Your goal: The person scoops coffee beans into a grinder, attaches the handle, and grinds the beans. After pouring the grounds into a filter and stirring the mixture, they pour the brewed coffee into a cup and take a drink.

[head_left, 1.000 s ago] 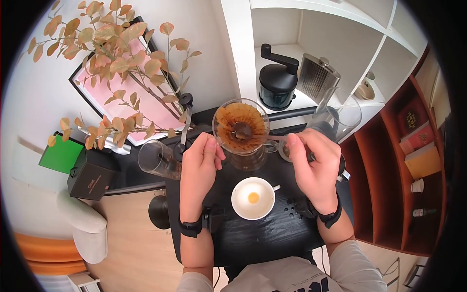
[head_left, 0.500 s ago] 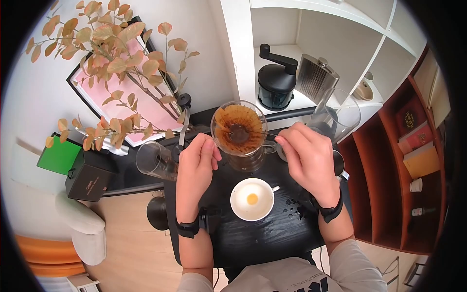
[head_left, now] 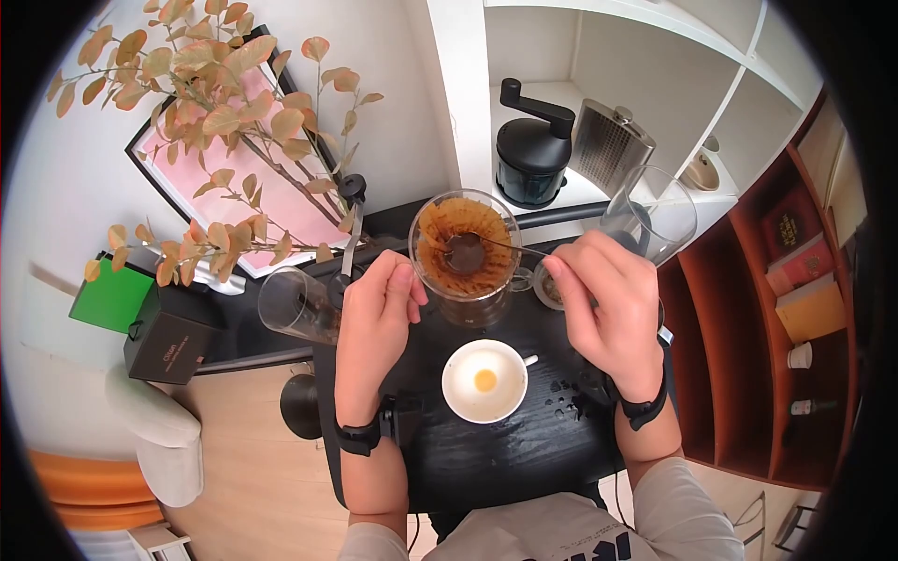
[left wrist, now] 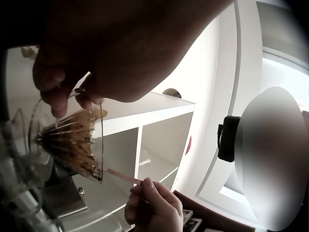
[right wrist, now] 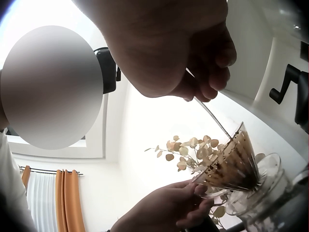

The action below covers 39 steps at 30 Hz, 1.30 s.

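Observation:
In the head view a clear coffee dripper (head_left: 415,266) stands on a glass server (head_left: 472,311). A brown-stained paper filter (head_left: 440,229) lines it, with dark wet coffee grounds (head_left: 465,252) at the bottom. My left hand (head_left: 376,313) pinches the dripper's small side handle, which shows as a loop in the left wrist view. Between thumb and fingertips my right hand (head_left: 608,309) holds a thin flat stirring stick (left wrist: 121,176), slanted over the rim into the filter. Just in front of the server sits a white cup (head_left: 458,400) with a little yellow liquid in it.
A tilted glass (head_left: 295,304) with a hand grinder's crank beside it stands left. Behind the right hand are a tall clear glass (head_left: 669,210) and a small round dish (head_left: 545,285). A black grinder (head_left: 533,154) and flask (head_left: 610,145) occupy the shelf. Water drops (head_left: 566,402) dot the black table.
My right hand has shifted slightly left and then back right, swinging and turning the stick inside the filter. The grounds lie flatter than one second ago. The left hand keeps its hold on the dripper.

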### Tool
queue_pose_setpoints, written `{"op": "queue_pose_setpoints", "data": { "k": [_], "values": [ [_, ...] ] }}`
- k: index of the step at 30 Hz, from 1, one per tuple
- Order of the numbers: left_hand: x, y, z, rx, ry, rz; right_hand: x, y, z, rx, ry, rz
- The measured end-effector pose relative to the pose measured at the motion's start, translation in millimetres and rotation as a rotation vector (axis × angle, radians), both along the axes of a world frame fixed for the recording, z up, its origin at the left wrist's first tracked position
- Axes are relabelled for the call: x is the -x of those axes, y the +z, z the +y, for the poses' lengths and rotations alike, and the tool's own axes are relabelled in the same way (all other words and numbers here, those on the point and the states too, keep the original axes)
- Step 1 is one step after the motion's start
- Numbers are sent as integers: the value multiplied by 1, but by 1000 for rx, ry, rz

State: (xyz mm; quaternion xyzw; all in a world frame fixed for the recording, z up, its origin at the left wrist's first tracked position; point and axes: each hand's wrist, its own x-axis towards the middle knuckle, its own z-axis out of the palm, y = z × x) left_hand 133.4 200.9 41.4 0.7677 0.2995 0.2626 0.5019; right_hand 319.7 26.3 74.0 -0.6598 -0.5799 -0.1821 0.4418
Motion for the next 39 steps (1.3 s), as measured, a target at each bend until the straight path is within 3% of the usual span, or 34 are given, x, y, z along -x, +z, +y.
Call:
{"op": "queue_pose_setpoints", "data": {
  "k": [10, 18, 29, 39],
  "values": [
    [-2, -1, 4, -1, -25, 6, 1, 3, -2, 52, 50, 8],
    [-4, 2, 10, 4, -46, 48, 2, 3, 4, 39, -12, -174],
    [-3, 6, 7, 89, -38, 46, 6, 2, 5, 40, 110, -45],
    [-7, 1, 8, 178, -21, 55, 4, 4, 15, 56, 31, -68]
  ]
}}
